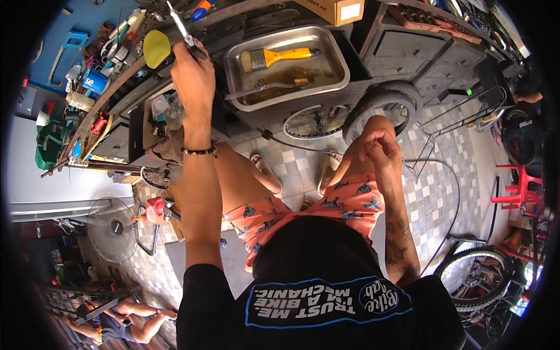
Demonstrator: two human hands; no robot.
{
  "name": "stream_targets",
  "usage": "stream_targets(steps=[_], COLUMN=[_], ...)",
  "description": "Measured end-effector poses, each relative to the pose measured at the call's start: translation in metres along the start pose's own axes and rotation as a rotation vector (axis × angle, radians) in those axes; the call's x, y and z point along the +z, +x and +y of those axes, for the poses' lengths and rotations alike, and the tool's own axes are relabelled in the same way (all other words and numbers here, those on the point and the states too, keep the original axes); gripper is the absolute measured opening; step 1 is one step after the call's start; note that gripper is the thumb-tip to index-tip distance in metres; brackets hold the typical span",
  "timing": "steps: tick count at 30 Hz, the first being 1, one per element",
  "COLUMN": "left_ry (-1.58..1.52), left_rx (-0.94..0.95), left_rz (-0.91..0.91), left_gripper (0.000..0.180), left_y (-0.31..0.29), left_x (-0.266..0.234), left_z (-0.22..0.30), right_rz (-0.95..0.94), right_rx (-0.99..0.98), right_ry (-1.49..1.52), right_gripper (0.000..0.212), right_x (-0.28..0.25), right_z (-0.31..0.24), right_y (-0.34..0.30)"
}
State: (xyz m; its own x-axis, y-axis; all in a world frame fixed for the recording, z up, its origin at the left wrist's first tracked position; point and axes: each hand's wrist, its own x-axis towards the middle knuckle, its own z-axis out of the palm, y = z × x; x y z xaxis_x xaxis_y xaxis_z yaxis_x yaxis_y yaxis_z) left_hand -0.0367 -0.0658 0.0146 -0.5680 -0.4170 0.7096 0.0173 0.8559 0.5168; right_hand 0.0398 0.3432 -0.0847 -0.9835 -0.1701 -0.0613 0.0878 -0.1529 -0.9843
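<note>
Handling the slim silver tool [180,24] well calls for a sure grasp: the left hand [194,76] wraps its dark handle, with the tip pointing away from the body, at the worktop [234,24], left of the metal tray [342,73] and beside a yellow rounded piece [157,49]. Best to guide it by the handle and steer clear of that piece and the tray, where a yellow-handled brush [286,55] lies. The right hand [382,150] is curled near the right knee; whether its fingers pinch something small, I cannot tell.
</note>
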Motion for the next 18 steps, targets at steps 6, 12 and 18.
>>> stream_targets(steps=[6, 12, 18], left_ry=[-0.156, -0.691, -0.567], left_rx=[-0.067, -0.281, -0.215], left_rz=[0.092, 0.128, -0.554], left_gripper=[0.024, 0.055, 0.056], left_y=[-0.018, -0.13, -0.28], left_x=[-0.03, -0.076, -0.009], left_z=[0.032, 0.09, 0.078], right_rz=[-0.022, -0.045, -0.046], right_rx=[0.071, 0.126, 0.183], right_ry=[0.082, 0.184, 0.064], right_gripper=[0.009, 0.011, 0.008], right_x=[0.002, 0.029, 0.052], right_z=[0.041, 0.113, 0.181], right_y=[0.018, 0.05, 0.101])
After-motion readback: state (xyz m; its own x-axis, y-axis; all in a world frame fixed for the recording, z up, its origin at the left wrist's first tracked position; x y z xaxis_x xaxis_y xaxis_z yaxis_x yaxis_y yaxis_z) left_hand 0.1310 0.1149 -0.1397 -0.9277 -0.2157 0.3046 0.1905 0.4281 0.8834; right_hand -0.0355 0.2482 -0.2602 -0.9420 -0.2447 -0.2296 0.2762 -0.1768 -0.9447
